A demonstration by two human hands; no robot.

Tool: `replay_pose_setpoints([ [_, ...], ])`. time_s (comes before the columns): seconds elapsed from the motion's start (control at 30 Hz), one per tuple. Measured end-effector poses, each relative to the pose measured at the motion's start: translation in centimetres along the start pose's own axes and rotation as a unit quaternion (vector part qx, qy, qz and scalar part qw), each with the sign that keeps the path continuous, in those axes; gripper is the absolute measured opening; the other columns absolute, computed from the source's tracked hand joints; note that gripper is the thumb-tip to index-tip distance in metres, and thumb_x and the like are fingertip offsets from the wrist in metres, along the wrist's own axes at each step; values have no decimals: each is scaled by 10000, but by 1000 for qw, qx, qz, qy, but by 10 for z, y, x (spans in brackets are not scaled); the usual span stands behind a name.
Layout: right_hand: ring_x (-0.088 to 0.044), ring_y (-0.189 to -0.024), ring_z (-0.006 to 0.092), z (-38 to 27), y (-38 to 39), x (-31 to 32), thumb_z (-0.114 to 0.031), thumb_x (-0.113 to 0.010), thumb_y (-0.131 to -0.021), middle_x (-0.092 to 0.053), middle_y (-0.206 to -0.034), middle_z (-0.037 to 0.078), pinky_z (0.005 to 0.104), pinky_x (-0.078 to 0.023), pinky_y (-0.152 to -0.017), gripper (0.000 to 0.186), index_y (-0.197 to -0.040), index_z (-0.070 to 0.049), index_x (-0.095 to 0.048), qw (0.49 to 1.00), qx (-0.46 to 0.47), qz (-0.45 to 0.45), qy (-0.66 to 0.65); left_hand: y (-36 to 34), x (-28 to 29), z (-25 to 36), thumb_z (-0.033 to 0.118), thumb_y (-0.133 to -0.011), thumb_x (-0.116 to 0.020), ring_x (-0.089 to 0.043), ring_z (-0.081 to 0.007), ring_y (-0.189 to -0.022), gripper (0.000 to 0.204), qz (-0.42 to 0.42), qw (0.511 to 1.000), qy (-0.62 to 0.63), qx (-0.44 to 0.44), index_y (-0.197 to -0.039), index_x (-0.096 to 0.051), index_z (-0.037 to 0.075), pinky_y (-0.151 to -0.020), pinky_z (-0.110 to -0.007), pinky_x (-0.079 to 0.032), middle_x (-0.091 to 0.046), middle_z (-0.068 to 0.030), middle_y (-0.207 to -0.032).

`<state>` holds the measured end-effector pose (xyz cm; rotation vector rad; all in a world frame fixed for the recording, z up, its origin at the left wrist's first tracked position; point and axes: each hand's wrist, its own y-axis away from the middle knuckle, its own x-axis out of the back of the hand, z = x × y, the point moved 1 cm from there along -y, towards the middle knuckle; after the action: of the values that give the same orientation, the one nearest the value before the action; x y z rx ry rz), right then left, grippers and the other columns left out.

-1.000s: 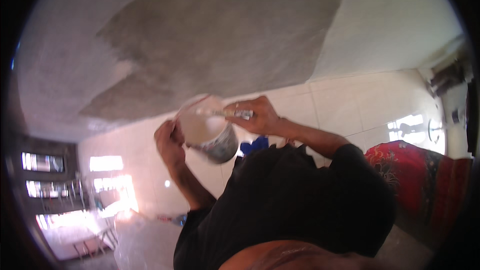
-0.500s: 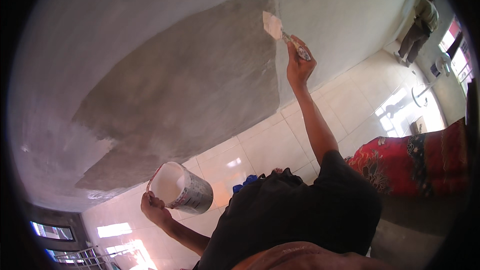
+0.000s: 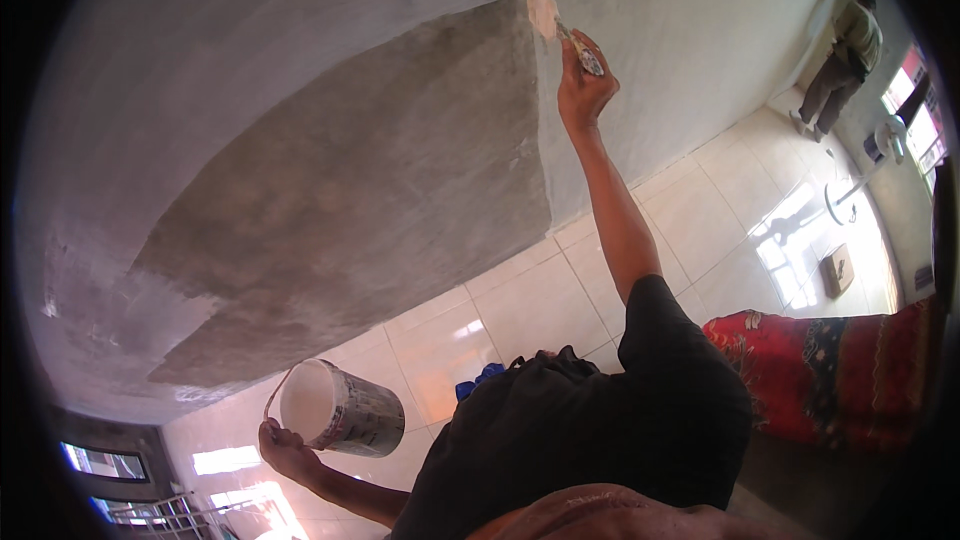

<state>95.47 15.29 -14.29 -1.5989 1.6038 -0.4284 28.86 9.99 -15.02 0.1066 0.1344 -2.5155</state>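
High on the wall (image 3: 660,60), my right hand (image 3: 588,90) grips the paint-spattered handle of a flat paintbrush (image 3: 543,14). Its pale bristles lie against the wall at the upper corner of a darker grey patch (image 3: 380,160), where that meets a lighter painted strip. Lower down on the left, my left hand (image 3: 286,450) is closed on the wire handle of a bucket (image 3: 368,420). The bucket tilts with its mouth toward the wall; its inside looks white, its outside is smeared. How much paint it holds I cannot tell.
Glossy pale floor tiles (image 3: 525,295) run along the wall's foot. Red patterned cloth (image 3: 850,370) covers something at my right. Beyond it are a small box (image 3: 837,271) and, far right, another person (image 3: 850,55) standing. Something blue (image 3: 480,380) shows near my clothing.
My right hand has moved the brush up and slightly left along the patch's edge. My left hand and the bucket have shifted lower and left in view.
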Motion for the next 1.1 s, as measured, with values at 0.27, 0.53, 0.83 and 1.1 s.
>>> replay_pose_setpoints([
  [0.27, -704, -793, 171, 2, -4, -9, -142, -683, -886, -725, -872, 133, 283, -530, -708, 221, -1027, 28, -689, 1000, -7, -5, 2, 10, -6, 7, 209, -934, -521, -233, -3, -425, 221, 3, 1000, 17, -13, -789, -553, 44, -382, -191, -141, -347, 74, -578],
  [0.53, -681, -685, 159, -13, 15, -34, -159, -700, -871, -721, -834, 132, 293, -519, -625, 199, -1021, -29, -710, 999, -17, -22, 18, 3, -3, 1, 207, -934, -518, -215, -7, -417, 226, -16, 1000, 2, -21, -767, -551, 57, -387, -202, -142, -324, 80, -553],
  [0.83, -651, -680, 126, -68, 57, -55, -124, -714, -855, -717, -807, 102, 261, -502, -609, 191, -1013, -16, -711, 997, -2, -65, -39, 7, -9, 10, 214, -938, -511, -216, -11, -420, 231, 3, 1000, 23, -1, -790, -554, 41, -394, -207, -139, -304, 85, -534],
  [1.1, -707, -715, 234, -17, 6, -32, -129, -675, -864, -713, -817, 146, 317, -529, -638, 196, -1012, -2, -689, 999, 17, 20, 35, 4, -2, 5, 235, -938, -508, -212, -10, -418, 249, -9, 1000, 3, 16, -805, -577, 36, -396, -211, -138, -309, 86, -526],
])
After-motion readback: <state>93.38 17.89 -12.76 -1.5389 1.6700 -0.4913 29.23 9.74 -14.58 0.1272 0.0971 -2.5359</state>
